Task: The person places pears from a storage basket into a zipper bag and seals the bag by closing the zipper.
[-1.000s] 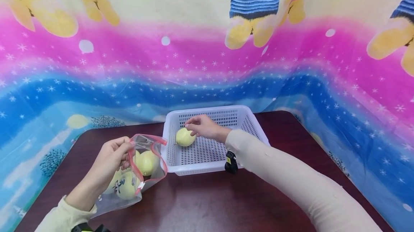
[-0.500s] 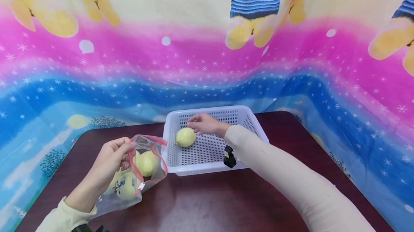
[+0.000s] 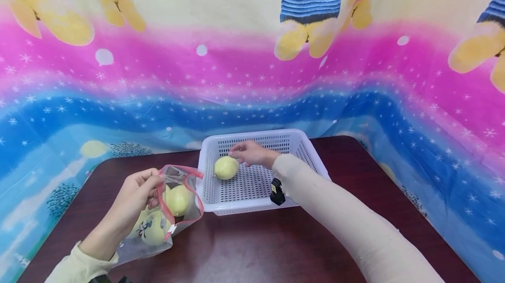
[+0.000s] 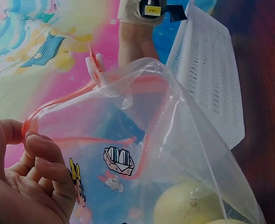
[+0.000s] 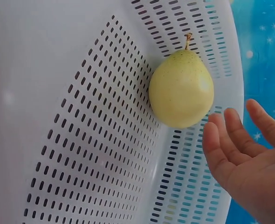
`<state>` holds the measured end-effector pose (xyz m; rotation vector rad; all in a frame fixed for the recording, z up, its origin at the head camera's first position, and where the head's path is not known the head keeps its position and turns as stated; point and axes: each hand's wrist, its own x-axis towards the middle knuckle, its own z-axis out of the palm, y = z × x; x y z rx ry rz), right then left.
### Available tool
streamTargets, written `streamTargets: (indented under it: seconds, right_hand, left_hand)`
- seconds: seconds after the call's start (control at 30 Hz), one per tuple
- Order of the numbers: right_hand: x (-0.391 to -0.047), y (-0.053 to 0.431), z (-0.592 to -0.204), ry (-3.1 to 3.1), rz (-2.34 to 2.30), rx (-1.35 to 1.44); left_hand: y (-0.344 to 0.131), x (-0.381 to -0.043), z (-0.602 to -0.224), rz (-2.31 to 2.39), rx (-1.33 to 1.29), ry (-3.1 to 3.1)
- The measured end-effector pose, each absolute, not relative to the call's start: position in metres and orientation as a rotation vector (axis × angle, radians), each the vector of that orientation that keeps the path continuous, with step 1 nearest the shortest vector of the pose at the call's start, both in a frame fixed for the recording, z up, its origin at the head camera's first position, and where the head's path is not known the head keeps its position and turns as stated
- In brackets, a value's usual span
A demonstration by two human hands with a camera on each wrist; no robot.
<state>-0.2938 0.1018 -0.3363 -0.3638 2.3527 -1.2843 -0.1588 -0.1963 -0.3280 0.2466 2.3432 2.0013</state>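
A clear plastic zipper bag (image 3: 185, 219) with a red edge stands mouth-up at the left of the table. My left hand (image 3: 140, 193) pinches its red rim between thumb and fingers, seen closely in the left wrist view. Several pale yellow pears (image 3: 178, 200) lie inside the bag. One more pear (image 5: 182, 91), stem pointing outward, rests in the white perforated basket (image 3: 252, 206) at its left end. Over the basket, my right hand (image 3: 252, 153) hovers just right of that pear, fingers loosely spread and holding nothing, with a small gap in the right wrist view.
The dark red wooden table (image 3: 252, 248) carries the bag and the basket side by side. The bag's mouth stands close to the basket's left wall. A printed cloth (image 3: 236, 68) hangs behind and around the table.
My right hand has drawn slightly to the right, away from the pear in the basket, which stays in place. The left hand and the bag have barely moved.
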Motion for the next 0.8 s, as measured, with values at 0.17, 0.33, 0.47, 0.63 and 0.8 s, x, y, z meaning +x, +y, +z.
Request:
streamTargets:
  seconds: [0.17,0.33,0.47,0.63,0.8]
  right_hand:
    - [-0.297,0.1,-0.336,2.372,-1.219,-0.365]
    - [-0.302,0.099,-0.33,2.386,-1.171,-0.394]
    - [-0.306,0.1,-0.328,2.383,-1.166,-0.426]
    - [-0.312,0.102,-0.331,2.374,-1.177,-0.43]
    - [-0.315,0.102,-0.337,2.392,-1.197,-0.422]
  left_hand:
    - [-0.197,-0.159,-0.329,2.007,0.25,2.35]
    - [-0.198,-0.159,-0.329,2.001,0.252,2.356]
    - [-0.198,-0.159,-0.329,2.001,0.245,2.357]
    - [-0.198,-0.16,-0.33,1.995,0.234,2.355]
    - [-0.198,-0.159,-0.33,1.994,0.228,2.356]
